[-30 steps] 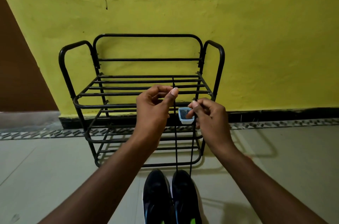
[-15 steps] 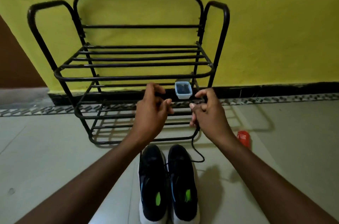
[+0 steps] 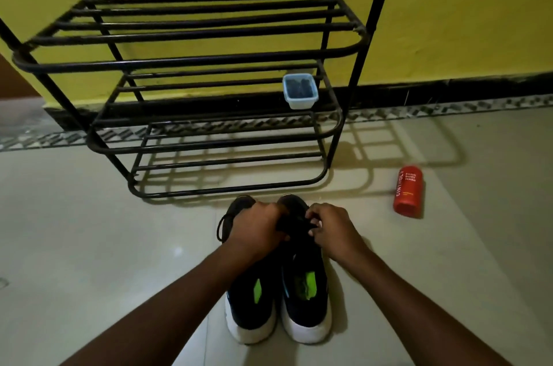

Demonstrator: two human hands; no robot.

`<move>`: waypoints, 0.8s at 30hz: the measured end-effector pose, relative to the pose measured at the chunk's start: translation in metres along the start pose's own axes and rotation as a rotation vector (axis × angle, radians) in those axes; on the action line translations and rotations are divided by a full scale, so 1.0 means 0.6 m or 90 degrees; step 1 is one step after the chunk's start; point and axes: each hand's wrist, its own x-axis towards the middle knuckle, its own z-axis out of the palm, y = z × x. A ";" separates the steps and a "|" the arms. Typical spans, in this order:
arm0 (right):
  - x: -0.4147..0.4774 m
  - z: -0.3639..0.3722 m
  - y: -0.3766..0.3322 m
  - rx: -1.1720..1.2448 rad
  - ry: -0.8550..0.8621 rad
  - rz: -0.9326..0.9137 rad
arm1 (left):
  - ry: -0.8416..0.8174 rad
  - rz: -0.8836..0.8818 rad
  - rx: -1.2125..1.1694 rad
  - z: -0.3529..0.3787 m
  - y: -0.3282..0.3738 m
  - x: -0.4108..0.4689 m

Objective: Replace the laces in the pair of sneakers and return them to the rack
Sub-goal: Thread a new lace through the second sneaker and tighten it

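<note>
Spanning left grip [image 3: 258, 228], right grip [image 3: 332, 231]: lace [image 3: 294, 226]

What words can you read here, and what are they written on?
"CINTHOL": big letters on the red body wash bottle on the floor.
"FOAM BODY WASH": smaller, same bottle.
Tiny yellow print under that: too small to read.
No words show on the sneakers, shoe rack or plastic container.

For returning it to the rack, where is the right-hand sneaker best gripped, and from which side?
Grip the right-hand sneaker at its heel collar, from above on the near side: the heel points toward the person and the opening faces up, so fingers can hook inside, thumb behind the heel.
</note>
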 end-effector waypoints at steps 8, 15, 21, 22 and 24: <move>0.006 -0.027 0.002 -0.046 0.031 -0.048 | 0.038 0.006 0.062 0.022 -0.003 -0.005; -0.002 -0.071 -0.013 -0.071 0.083 -0.113 | 0.025 0.001 0.084 0.022 0.009 -0.006; -0.001 -0.084 -0.017 -0.012 0.146 -0.113 | 0.019 0.012 0.088 0.022 0.012 -0.006; -0.006 -0.080 -0.019 -0.001 0.147 -0.113 | 0.020 0.013 0.074 0.020 0.011 -0.007; -0.020 -0.075 -0.027 0.022 0.156 -0.122 | 0.047 0.009 0.026 0.011 0.007 -0.007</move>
